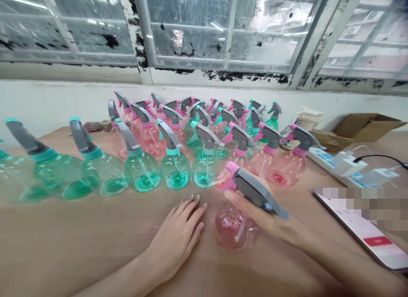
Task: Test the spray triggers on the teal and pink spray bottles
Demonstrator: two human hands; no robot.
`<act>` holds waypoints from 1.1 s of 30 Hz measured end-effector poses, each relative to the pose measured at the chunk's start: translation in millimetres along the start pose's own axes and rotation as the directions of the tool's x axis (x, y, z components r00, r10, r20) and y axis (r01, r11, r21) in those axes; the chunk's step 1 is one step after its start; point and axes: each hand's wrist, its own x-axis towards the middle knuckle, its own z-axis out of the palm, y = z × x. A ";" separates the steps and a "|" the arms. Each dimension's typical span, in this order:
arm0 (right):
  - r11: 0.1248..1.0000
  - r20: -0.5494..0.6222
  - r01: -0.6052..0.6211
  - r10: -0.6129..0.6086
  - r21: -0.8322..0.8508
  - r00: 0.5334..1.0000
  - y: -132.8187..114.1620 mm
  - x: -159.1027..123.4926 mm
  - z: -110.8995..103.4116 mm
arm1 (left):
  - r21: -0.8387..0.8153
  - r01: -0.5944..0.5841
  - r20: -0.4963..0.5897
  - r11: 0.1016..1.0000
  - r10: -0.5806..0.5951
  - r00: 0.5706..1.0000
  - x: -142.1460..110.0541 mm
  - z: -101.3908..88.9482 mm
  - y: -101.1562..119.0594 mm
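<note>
My right hand [255, 207] is wrapped round the neck of a pink spray bottle [234, 231], just under its grey and pink trigger head. The bottle is upright at the table's near middle; I cannot tell whether its base touches the wood. To its left, my left hand [183, 229] lies flat on the table with the fingers stretched out, holding nothing. Just beyond the hands stands a row of green spray bottles [177, 171], which continues to the right with pink spray bottles [288, 165]. Several more pink and green bottles crowd behind them.
At the right lies a phone [363, 233] with a lit screen, partly blurred out. Behind it a white power strip [331, 163] carries plugged-in chargers [347, 161]. A brown cardboard box [366, 127] and a pale cup [307, 118] stand farther back, below the windows.
</note>
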 end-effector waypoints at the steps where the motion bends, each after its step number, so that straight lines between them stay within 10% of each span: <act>1: 1.000 -0.010 0.018 -0.018 0.005 1.000 -0.6 -0.1 -0.5 | -0.001 -0.001 -0.004 1.000 0.001 1.000 -0.1 -0.3 -0.1; 33: 0.991 0.014 0.012 -0.014 0.131 1.000 9.0 -6.6 4.5 | 0.005 -0.004 0.018 1.000 0.004 1.000 3.6 -3.0 1.2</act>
